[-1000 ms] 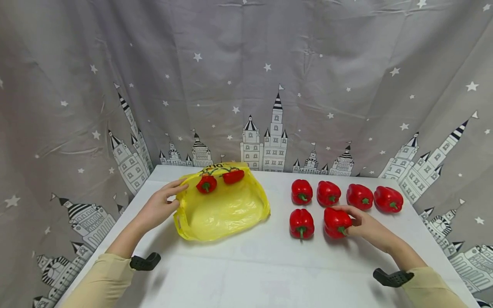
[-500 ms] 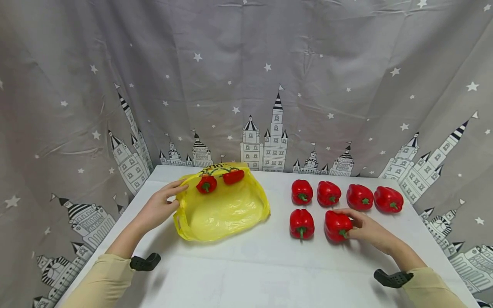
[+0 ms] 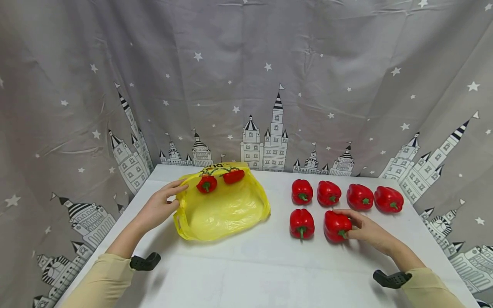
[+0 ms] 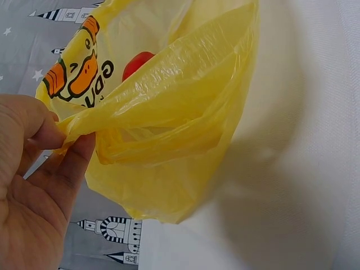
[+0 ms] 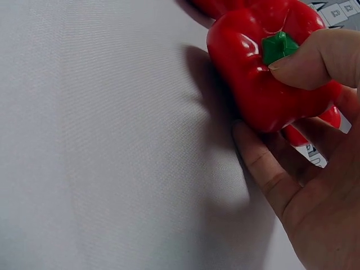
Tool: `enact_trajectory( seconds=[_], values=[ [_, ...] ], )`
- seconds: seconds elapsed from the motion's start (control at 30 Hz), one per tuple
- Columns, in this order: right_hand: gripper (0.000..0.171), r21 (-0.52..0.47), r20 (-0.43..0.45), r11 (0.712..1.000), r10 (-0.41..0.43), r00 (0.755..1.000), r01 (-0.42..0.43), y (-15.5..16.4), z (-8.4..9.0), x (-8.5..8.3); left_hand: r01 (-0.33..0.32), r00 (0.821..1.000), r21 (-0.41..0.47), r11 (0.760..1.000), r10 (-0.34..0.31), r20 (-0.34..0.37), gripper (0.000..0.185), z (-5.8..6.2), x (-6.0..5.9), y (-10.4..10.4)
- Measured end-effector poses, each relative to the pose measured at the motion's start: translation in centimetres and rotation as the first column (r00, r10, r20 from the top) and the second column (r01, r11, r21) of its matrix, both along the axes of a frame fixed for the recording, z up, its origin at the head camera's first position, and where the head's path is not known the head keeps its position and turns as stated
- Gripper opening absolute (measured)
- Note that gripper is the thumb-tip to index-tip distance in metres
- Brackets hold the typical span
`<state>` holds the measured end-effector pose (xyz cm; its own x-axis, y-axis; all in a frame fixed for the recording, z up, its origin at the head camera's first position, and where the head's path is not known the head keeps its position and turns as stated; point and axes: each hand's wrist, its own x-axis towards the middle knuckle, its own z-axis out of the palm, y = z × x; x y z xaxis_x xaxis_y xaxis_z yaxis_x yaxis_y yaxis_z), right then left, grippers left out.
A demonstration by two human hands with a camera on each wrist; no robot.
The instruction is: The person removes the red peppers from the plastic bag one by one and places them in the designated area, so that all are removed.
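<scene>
Left hand (image 3: 158,208): we're pinching the yellow bag (image 3: 221,218), far-left part of the table (image 3: 239,273)
Right hand (image 3: 367,231): curled round a red pepper (image 3: 336,226), toward the right edge
Pepper step: getting our grip, looks like
Next pepper move: probably wants a clean lift

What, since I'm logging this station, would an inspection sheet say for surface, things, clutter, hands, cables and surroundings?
Surface: white table, faint creases.
Things: yellow bag, mouth open, two peppers inside; to its right, back row of four peppers, front row of two.
Clutter: nothing seen.
Hands: left hand pinches the bag's edge; right hand grips the front row's right pepper.
Cables: nothing seen.
Surroundings: grey curtain with castles and stars.
</scene>
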<state>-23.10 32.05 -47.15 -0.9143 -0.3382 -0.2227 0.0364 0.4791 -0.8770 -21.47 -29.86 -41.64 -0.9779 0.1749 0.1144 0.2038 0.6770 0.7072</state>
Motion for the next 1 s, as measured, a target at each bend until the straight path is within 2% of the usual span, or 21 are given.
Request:
enact_trajectory(
  seconds=[0.8,1.0],
  values=[
    [0.084,0.001,-0.004,1.0,0.015,1.0,-0.015,0.26,-0.21,0.3,-0.002,1.0,0.002,1.0,0.002,0.007,0.054,-0.02,0.19,0.12],
    [0.087,0.031,-0.012,0.999,0.032,0.999,-0.031,0.5,-0.08,0.47,-0.001,1.0,0.004,1.0,0.001,0.0,0.054,0.03,0.19,0.13]
  ],
)
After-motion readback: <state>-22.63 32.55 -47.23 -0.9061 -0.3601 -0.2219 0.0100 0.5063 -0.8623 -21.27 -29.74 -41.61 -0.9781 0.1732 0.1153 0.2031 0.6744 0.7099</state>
